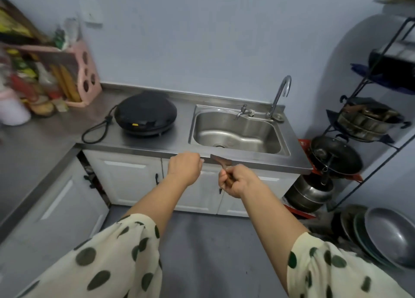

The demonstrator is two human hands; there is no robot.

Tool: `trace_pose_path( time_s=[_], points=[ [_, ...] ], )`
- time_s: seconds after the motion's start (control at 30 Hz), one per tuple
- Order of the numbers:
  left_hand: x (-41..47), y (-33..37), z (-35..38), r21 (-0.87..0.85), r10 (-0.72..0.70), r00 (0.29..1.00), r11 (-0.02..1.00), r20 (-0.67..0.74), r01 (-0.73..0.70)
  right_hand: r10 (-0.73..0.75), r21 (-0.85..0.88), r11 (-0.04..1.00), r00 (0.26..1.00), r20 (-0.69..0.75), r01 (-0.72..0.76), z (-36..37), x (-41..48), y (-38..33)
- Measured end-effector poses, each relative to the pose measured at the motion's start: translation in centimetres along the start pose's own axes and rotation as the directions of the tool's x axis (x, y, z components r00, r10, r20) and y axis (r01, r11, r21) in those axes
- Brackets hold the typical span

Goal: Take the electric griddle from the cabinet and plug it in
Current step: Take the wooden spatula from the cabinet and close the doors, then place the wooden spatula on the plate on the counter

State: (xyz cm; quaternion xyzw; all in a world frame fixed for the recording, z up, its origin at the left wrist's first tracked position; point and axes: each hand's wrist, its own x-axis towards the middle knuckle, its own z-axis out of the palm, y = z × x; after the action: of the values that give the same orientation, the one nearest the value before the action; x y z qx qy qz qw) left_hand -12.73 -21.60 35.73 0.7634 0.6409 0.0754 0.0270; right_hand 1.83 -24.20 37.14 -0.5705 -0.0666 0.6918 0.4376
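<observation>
The round black electric griddle sits lid-down on the steel counter, left of the sink. Its black cord lies looped on the counter to its left, tied in a knot near the griddle. My left hand hovers at the counter's front edge with fingers curled and nothing visible in it. My right hand grips the wooden handle of a small spatula, blade pointing up at the counter edge. A white wall socket is high on the wall. The white cabinet doors below are shut.
A steel sink with a curved tap is right of the griddle. A pink rack with bottles and packets fills the left corner. A black wire stand of pots and pans is at right, with basins on the floor.
</observation>
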Motion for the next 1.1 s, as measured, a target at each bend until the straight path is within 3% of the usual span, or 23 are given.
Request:
trace_pose_path(
  time_s=[0.23,0.43,0.77,1.1],
  points=[
    [-2.9,-9.4,-4.9,-0.087,-0.177,0.977,0.982,-0.116,0.167,-0.042,-0.105,0.993,0.993,0.114,0.054,10.8,-1.4,2.9],
    [-4.2,-17.8,-8.2,-0.226,-0.405,0.893,0.905,-0.197,0.361,-0.002,-0.211,0.975,0.961,0.277,0.063,20.3,-1.0,4.8],
    [-4.6,-31.1,-10.3,-0.344,-0.735,0.651,0.671,-0.192,0.656,0.207,-0.447,0.895,0.866,0.455,0.02,36.3,2.6,9.3],
    [-6.8,-41.2,-12.6,-0.466,-0.919,0.315,0.391,-0.235,0.794,0.406,-0.64,0.767,0.742,0.533,0.04,49.5,3.1,14.4]
  ],
)
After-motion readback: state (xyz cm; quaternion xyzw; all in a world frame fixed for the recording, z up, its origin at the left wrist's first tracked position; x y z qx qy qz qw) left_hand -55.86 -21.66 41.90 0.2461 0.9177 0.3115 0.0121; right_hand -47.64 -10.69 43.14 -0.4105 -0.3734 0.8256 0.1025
